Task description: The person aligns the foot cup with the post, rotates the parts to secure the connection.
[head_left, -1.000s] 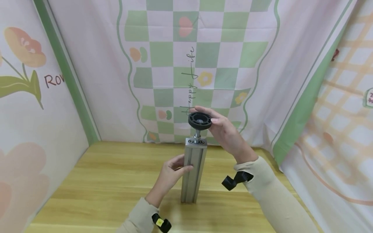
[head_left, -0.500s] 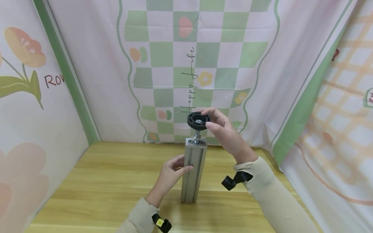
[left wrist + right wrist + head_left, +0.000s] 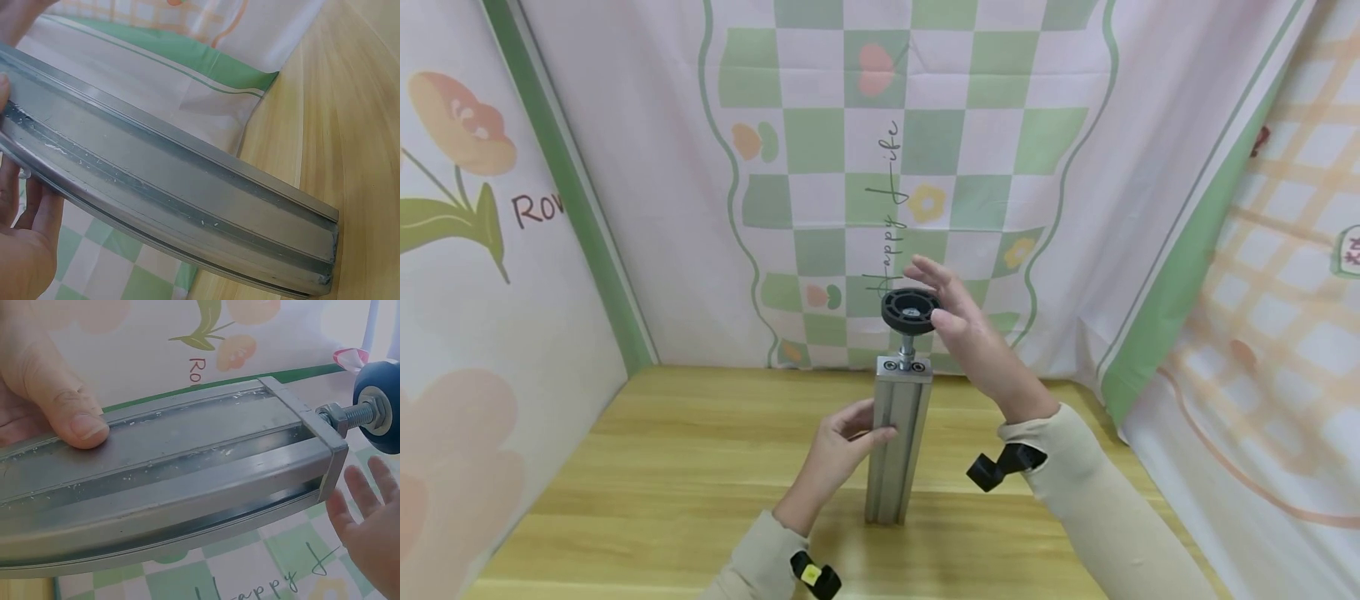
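An aluminium profile (image 3: 898,458) stands upright on the wooden table, with a metal end plate (image 3: 303,419) screwed on top. From that plate a threaded stud (image 3: 359,415) with a nut rises, carrying a round black levelling foot (image 3: 891,317). My left hand (image 3: 842,437) grips the profile from the left at mid-height, thumb across the front face. Beside the foot is my right hand (image 3: 976,337), its thumb at the foot's right rim and its fingers extended upward behind. Whether the thumb touches the rim I cannot tell. In the left wrist view, the profile's lower end meets the table.
The wooden table (image 3: 662,467) runs back to a checked green-and-white curtain (image 3: 880,192). Printed cloth walls close in the left (image 3: 467,317) and right (image 3: 1247,350) sides. A black camera mount sits on each wrist.
My right hand's fingers went from behind the foot to curled over its rim, then stretched up and away from it. The left hand and the profile stay in place.
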Motion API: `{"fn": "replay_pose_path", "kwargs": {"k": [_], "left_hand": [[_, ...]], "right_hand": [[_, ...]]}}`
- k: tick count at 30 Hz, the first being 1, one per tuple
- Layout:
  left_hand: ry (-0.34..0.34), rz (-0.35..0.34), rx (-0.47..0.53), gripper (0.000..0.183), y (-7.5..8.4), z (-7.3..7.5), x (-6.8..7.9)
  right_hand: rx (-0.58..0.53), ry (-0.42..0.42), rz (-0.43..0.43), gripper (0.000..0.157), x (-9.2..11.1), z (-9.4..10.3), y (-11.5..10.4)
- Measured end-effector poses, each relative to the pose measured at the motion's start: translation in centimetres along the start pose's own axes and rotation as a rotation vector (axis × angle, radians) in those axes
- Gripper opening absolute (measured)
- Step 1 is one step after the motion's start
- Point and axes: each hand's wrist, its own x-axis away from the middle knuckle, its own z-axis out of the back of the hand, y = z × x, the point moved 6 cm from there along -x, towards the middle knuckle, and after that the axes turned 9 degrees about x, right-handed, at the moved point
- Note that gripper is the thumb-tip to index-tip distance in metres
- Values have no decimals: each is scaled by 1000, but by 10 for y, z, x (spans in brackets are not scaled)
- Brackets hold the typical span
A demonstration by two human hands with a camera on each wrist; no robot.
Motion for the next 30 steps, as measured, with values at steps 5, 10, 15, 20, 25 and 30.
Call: {"fn": "replay_pose_path", "kwargs": {"k": [5,10,15,20,25,30], "left_hand": [[-8,-9,6,44,0,0,1],[-6,-5,6,44,0,0,0],[0,6,10,45,-1,0,0],[1,12,13,45,-1,0,0],[5,13,11,44,-1,0,0],[3,-2,10,43,-1,0,0]], "right_hand": [[-97,-97,59,60,-2,-5,-3],[-116,-112,107,56,-2,-3,-3],[-111,-100,116,51,-3,-1,-2],[-109,-41,82,42,-2,2,1],[-96,20,23,27,1,4,3],[-90,54,-16,27,1,5,2]]}}
